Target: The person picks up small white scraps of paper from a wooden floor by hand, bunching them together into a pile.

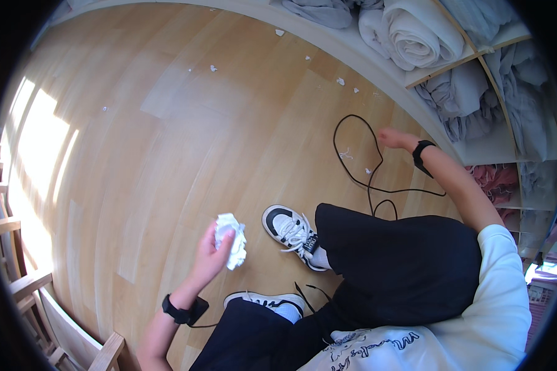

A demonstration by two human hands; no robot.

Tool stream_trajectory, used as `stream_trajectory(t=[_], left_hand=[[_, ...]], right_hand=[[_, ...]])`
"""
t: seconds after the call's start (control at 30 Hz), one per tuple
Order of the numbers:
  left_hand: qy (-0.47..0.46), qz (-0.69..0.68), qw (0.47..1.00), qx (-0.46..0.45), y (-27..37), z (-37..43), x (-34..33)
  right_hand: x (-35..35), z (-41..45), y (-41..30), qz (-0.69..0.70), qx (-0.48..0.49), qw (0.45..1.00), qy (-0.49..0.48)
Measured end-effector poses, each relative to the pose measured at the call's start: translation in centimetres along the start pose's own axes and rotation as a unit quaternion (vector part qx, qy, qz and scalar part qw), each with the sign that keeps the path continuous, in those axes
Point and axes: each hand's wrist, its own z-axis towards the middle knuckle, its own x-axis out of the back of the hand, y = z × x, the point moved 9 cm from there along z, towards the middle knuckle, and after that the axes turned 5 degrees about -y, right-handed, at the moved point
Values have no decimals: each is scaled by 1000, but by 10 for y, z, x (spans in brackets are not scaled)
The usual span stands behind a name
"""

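My left hand [216, 250] is closed around a wad of crumpled white paper [232, 241], thumb on top, above the wooden floor [181, 153] to the left of my shoes. On the right, my right hand [392, 138] reaches down near the floor beside the loop of a black cable [336, 139]. Its fingers are bent and partly hidden, so what it touches cannot be made out. Inside the cable loop lies a small tangle of white scraps [346, 154], and another white scrap [368, 171] lies by the cable. Each wrist wears a black band.
More white scraps [340, 81] are scattered along the shelf's base. The white shelf unit [487, 143] at the right holds rolled and folded fabric [413, 44]. Wooden furniture frames [32, 283] stand at the lower left. My white-and-black shoe [290, 229] is near the cable.
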Motion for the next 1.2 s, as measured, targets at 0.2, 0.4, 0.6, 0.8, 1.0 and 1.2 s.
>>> stream_trajectory(t=[0.2, 0.4, 0.6, 0.8, 1.0, 1.2], left_hand=[[-3, 5, 998, -59, 61, 51, -7], [-68, 6, 996, -64, 83, 85, -38], [-72, 13, 997, -30, 51, 77, -31], [1, -5, 1000, -7, 9, 36, 21], [134, 15, 991, -19, -21, -2, 77], [195, 102, 975, 14, -16, -43, 95]], right_hand=[[-91, -55, 48, 29, -57, 991, -121], [-102, -64, -13, 261, -60, 950, -161], [-51, -28, -42, 197, -5, 974, -109], [28, 53, -40, 200, 21, 979, -7], [137, 139, -115, 83, 139, 979, 124], [189, 208, -159, 43, 124, 965, 225]])
